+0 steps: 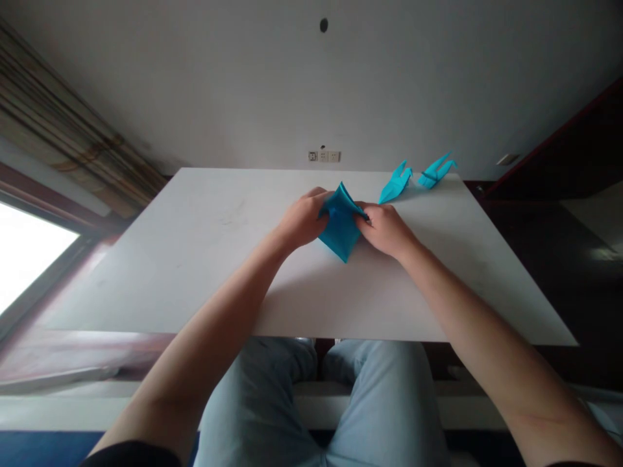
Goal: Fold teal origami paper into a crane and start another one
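Observation:
A blue sheet of folded origami paper [341, 232] is held between my two hands above the middle of the table, one corner toward me and its upper layers spread apart. My left hand [307, 216] grips its left side, thumb on the near face and fingers partly behind it. On the right edge, my right hand [384, 227] pinches the paper with the thumb in front; its other fingers are partly hidden. Two finished blue paper cranes, a nearer crane [396, 183] and a farther crane [437, 172], sit beyond my right hand.
The white table [209, 233] reaches to a pale wall with power sockets [324, 156]. A patterned curtain [63, 123] and a bright window [29, 253] are on the left. My legs are below the table's near edge.

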Demonstrator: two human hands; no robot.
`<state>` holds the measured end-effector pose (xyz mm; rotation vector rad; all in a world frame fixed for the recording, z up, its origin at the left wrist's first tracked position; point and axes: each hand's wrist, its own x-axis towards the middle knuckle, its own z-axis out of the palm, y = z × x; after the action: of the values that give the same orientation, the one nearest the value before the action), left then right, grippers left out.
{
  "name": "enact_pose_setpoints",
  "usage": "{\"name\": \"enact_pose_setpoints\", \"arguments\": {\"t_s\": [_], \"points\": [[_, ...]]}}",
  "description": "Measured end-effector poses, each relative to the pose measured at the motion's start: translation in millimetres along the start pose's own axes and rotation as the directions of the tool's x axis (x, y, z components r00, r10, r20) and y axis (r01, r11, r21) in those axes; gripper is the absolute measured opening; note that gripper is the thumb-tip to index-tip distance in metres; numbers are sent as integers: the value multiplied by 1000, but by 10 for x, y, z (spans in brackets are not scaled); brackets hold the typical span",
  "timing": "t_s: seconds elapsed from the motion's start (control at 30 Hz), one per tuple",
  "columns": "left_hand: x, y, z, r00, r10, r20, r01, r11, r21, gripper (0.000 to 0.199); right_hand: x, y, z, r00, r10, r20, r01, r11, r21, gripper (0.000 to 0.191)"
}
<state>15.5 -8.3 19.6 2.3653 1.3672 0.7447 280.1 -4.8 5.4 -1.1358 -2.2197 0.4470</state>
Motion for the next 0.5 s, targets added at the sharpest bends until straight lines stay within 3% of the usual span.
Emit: {"name": "enact_pose_setpoints", "arguments": {"t_s": [0.07,0.2,0.33,0.5], "points": [[24,-104,31,991,94,91,-91,995,-34,75,14,141,15,998,-46,44,46,999,18,48],[44,-237,62,965,147,217,-140,989,-46,86,19,406,-34,969,-165,182,164,986,20,61],[29,-258,30,939,122,323,-136,991,21,92,3,527,-121,947,-211,243,216,976,5,61],[6,-260,-61,888,37,459,-96,990,104,102,-1,548,-177,937,-221,270,240,970,-38,78]]}}
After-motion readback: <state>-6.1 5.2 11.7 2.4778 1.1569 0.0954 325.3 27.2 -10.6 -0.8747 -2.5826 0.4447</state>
